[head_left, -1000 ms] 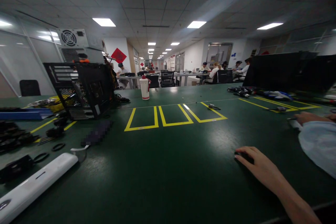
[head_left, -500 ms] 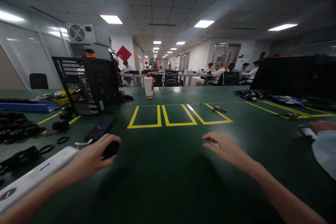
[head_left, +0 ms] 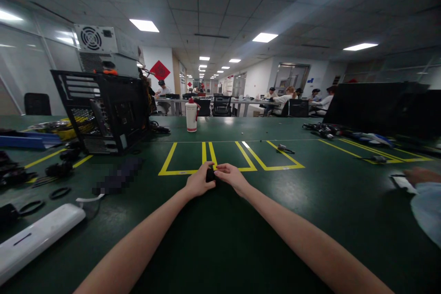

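Note:
Both arms reach forward over the green table (head_left: 220, 239). My left hand (head_left: 199, 183) is closed round a small black object (head_left: 210, 175), too small to name. My right hand (head_left: 232, 176) meets it from the right, fingertips pinched on the same object. The hands sit at the near edge of the yellow taped boxes (head_left: 206, 158). Most of the black object is hidden by the fingers.
A black open computer case (head_left: 103, 112) stands at the left, a white bottle (head_left: 191, 116) behind the boxes. A white bar (head_left: 37, 236), black rings and parts lie at the near left. Another person's hand and pale sleeve (head_left: 425, 193) are at the right edge. Monitors (head_left: 375, 105) stand at the far right.
My left hand, holding the small black object, moved forward and right. My right hand moved left to meet it. Both now touch the object at the yellow boxes.

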`<move>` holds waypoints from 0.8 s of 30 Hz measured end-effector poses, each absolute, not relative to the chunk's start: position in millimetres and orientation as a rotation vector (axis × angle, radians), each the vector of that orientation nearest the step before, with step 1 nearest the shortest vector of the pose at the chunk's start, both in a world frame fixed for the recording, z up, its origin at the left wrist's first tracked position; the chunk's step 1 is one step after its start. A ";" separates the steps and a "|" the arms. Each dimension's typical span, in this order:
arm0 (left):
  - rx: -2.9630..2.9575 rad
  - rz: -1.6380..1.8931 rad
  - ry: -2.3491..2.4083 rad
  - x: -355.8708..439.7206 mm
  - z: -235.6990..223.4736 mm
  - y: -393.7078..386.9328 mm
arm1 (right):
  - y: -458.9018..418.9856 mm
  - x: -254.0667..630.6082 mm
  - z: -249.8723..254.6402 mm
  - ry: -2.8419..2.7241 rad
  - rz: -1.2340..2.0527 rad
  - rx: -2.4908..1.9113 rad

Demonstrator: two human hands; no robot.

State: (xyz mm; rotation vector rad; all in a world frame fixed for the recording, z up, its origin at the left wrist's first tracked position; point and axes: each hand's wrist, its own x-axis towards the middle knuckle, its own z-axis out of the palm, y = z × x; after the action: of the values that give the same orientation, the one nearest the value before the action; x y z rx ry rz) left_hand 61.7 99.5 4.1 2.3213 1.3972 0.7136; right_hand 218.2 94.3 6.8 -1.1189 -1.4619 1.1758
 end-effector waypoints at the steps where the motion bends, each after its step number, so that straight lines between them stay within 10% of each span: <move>1: 2.308 0.714 1.403 61.0 3.1 101.1 | 94.2 218.5 6.5 -1.460 1.190 -1.111; 24: 2.301 0.752 1.018 47.4 1.9 108.2 | 87.7 215.6 0.8 -1.536 1.128 -0.971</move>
State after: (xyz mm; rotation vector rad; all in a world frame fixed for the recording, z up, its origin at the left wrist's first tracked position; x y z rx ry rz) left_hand 47.4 108.2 1.9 2.3011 1.0178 0.7516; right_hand 215.6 87.7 0.8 -0.9711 -1.5365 1.1282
